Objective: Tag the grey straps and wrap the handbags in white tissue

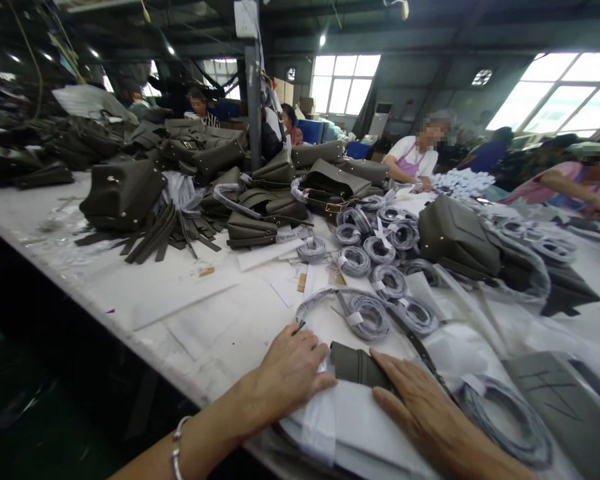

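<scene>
Our olive-grey leather-look piece (351, 365) lies betw. our two hands on the near part of the white surface (180, 347), w/ a raised band across it. L hand (293, 363) is at its left end: fingers bent, thumb toward the piece; can't tell if they grip anything. R hand (413, 393) rests on its right end, fingers straight & unclenched, thumb apart. Just below, nearer us: smooth white sheet (375, 423), flat, partly under crinkly clear plastic (319, 427). Thin dark strap (420, 350) arcs behind our hands, its left stretch in plastic. Beyond: round coils of plastic-wrapped straps (367, 317) w/ white paper bands. Farther off, boxy olive-grey handbags (455, 237), matte w/ small gold-tone studs. Right side: flat grey panel (555, 393) w/ dark hand-drawn marks, nr another coil.
</scene>
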A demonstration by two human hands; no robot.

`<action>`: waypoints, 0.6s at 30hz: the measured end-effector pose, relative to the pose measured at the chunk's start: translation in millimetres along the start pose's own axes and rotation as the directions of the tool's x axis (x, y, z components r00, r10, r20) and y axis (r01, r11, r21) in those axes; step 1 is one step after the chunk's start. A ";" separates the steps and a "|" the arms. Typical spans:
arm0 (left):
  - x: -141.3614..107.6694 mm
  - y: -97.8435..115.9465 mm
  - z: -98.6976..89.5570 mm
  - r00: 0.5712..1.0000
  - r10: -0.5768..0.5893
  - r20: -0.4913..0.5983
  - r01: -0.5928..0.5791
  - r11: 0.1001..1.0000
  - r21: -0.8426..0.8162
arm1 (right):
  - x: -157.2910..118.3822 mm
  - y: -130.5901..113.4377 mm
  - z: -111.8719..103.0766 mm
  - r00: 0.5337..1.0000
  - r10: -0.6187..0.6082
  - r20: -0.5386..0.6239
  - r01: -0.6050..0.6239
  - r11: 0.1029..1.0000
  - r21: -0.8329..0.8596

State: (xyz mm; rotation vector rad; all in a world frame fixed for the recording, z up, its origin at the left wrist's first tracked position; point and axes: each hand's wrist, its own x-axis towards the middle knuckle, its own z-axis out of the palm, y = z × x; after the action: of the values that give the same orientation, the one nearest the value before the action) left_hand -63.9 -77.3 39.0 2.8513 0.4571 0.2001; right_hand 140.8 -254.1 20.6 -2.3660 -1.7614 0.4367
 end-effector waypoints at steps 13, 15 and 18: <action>68.6 -69.3 -6.5 0.935 -0.353 0.007 0.347 0.916 -0.201 | 19.3 7.3 -19.2 0.998 -0.066 -0.019 0.066 0.998 -0.019; 70.5 -79.0 2.5 0.940 -0.342 0.022 0.336 0.907 -0.256 | 45.7 -3.0 -38.4 0.992 -0.092 -0.090 0.091 0.996 -0.015; 69.5 -92.5 9.2 0.951 -0.308 0.041 0.303 0.891 -0.338 | 99.1 -27.0 -68.3 0.983 -0.129 -0.135 0.125 0.992 -0.033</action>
State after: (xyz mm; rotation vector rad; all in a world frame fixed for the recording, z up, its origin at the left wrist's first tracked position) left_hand -23.7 28.3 12.6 2.4016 0.7833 0.2153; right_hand 164.7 -148.4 79.6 -2.2243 -1.8504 0.2306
